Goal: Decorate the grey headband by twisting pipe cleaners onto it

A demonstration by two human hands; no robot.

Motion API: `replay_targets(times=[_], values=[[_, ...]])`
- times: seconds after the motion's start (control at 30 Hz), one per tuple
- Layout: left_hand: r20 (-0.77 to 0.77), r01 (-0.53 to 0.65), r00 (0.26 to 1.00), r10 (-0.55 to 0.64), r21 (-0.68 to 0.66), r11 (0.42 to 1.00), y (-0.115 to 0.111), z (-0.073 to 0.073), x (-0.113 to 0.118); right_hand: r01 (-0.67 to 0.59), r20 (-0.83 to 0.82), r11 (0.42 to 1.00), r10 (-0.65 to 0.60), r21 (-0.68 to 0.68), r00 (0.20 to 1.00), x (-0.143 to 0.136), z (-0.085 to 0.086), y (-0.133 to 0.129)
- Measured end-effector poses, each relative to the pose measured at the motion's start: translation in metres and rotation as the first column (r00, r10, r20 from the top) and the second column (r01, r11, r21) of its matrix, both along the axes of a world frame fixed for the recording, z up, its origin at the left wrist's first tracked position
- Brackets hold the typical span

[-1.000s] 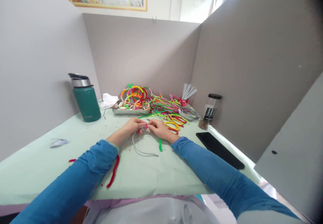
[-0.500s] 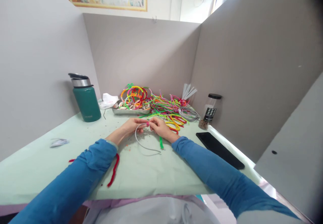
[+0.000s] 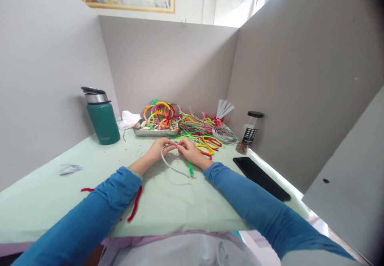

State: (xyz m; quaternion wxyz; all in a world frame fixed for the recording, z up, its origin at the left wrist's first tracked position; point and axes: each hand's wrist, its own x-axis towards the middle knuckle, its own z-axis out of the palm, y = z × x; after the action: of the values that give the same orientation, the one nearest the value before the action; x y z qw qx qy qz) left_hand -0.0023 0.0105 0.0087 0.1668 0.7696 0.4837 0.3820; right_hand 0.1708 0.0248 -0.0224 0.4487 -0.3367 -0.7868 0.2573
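In the head view my left hand (image 3: 158, 149) and my right hand (image 3: 189, 151) meet over the middle of the table, fingers pinched tip to tip. A thin grey wire (image 3: 171, 167) curves down from my left fingers, its free end hanging to the right. Between the fingertips shows a small bit of pink pipe cleaner (image 3: 175, 146), mostly hidden by my fingers; my right hand pinches it. A green pipe cleaner piece (image 3: 191, 169) lies just below my right hand. A dark red pipe cleaner (image 3: 135, 207) rests beside my left forearm.
A metal tray (image 3: 156, 133) of small pieces and colourful pipe-cleaner rings stands behind my hands, beside piled pipe cleaners (image 3: 198, 124) and a grey wire coil (image 3: 224, 135). A green bottle (image 3: 103, 122) is left; a lidded jar (image 3: 249, 134) and black phone (image 3: 261, 178) are right.
My left hand has shifted slightly and its fingers cover more of the pink bit. The wire's free end has swung a little upward and left. My right hand stays nearly in place.
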Motion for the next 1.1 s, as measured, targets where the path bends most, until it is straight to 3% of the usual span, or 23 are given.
replay_targets(times=[0.1, 0.27, 0.73, 1.1], values=[[-0.088, 0.003, 0.996, 0.006, 0.111, 0.994, 0.003, -0.001, -0.001, 0.003, 0.023, 1.000, -0.003, 0.006, 1.000, 0.000, 0.001, -0.001], [-0.148, -0.009, 0.989, 0.010, 0.006, 1.000, 0.004, -0.002, -0.002, 0.007, 0.064, 1.000, -0.007, -0.003, 0.998, 0.000, 0.002, -0.001], [-0.161, 0.021, 0.986, -0.034, -0.081, 0.997, -0.001, 0.001, 0.000, -0.001, 0.082, 1.000, -0.001, 0.019, 0.997, 0.000, 0.000, -0.001], [-0.082, 0.054, 0.994, -0.074, -0.216, 0.975, -0.008, 0.006, 0.000, -0.029, 0.090, 1.000, 0.029, 0.006, 0.996, 0.001, 0.002, -0.003]])
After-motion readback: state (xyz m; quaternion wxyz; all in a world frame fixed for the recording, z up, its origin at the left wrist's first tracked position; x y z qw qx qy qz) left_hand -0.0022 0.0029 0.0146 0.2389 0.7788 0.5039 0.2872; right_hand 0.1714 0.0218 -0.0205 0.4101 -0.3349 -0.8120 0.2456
